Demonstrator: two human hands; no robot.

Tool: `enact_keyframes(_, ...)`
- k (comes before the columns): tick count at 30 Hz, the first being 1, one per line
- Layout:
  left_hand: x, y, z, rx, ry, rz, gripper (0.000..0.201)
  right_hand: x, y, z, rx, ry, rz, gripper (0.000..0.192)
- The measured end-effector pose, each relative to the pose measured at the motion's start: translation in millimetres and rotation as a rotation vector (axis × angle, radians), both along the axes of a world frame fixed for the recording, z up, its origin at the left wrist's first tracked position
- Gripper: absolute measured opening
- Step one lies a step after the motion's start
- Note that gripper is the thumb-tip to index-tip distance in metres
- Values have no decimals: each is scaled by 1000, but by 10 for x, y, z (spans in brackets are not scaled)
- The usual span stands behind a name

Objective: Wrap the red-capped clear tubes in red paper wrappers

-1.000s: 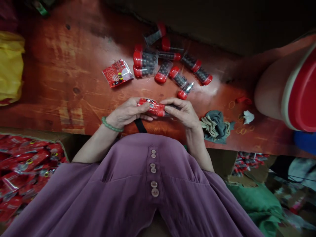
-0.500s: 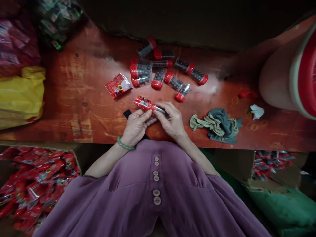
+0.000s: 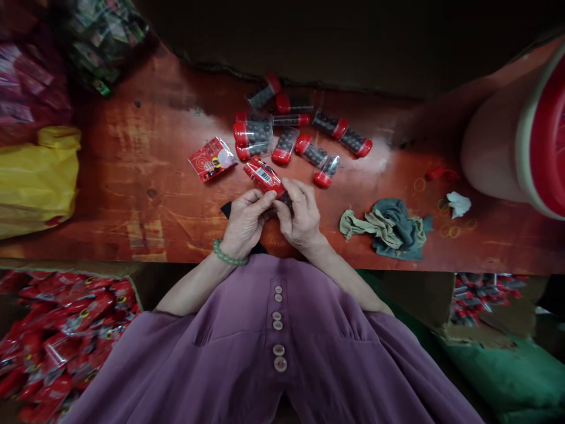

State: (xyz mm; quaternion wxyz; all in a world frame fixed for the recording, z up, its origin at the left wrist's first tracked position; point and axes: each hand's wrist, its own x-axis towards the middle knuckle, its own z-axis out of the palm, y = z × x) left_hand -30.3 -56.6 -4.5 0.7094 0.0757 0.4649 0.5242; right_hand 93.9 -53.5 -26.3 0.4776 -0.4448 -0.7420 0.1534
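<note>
A red packet (image 3: 263,175) with a white barcode label is gripped at its near end between the fingertips of both hands, which meet just above the near edge of the red counter (image 3: 132,176). The left hand (image 3: 245,221), with a green bead bracelet (image 3: 227,255) at its wrist, is closed on the packet from the left; the right hand (image 3: 302,217) is closed on it from the right. The packet is tilted, its far end pointing away to the left. A black strap (image 3: 227,208) is partly seen beneath the left hand.

Just beyond the packet, a cluster of clear tubes with red caps (image 3: 291,132), filled with dark beads, is scattered on the counter. A flat red sachet (image 3: 212,159) lies to the left of the cluster. To the right of the hands a crumpled grey and tan cloth (image 3: 388,227) is seen, with a scrap of white paper (image 3: 458,203) and some rubber bands (image 3: 450,229) farther right. A yellow bag (image 3: 35,179) rests at the left end, and a large red-lidded container (image 3: 521,135) at the far right. A box of red packets (image 3: 57,335) is placed below the counter at the left.
</note>
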Motion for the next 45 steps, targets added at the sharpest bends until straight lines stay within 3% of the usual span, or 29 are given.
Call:
enact_keyframes(6,-30,65,14,112,14,-75,37,-14,45,28,-182,163,9,31)
enact_keyframes(11,-39,93,-1,143,65,-31,34,-15,65,58,-254,163,73,31)
enact_keyframes(16,-83,134,-24,105,59,-14,32,65,-11,92,-665,354,183,50)
enact_keyframes(20,-89,150,-25,112,65,-3,29,121,-45,74,-817,541,164,35)
enact_keyframes(23,-58,172,-2,112,59,-9,31,121,-28,62,-761,536,145,29)
enact_keyframes(29,-9,211,37,129,35,6,36,62,-11,110,-487,317,26,25)
enact_keyframes(31,-3,198,41,145,54,-15,36,25,-18,118,-584,441,44,27)
enact_keyframes(34,4,166,56,148,103,-70,38,-43,-34,99,-850,710,136,31)
enact_keyframes(36,5,160,70,142,131,-83,38,-80,-46,70,-909,800,158,32)
enact_keyframes(39,-8,191,81,155,126,-60,36,-98,-59,27,-791,733,89,32)
enact_keyframes(45,1,254,53,137,111,-4,36,-29,-25,21,-391,320,-7,21)
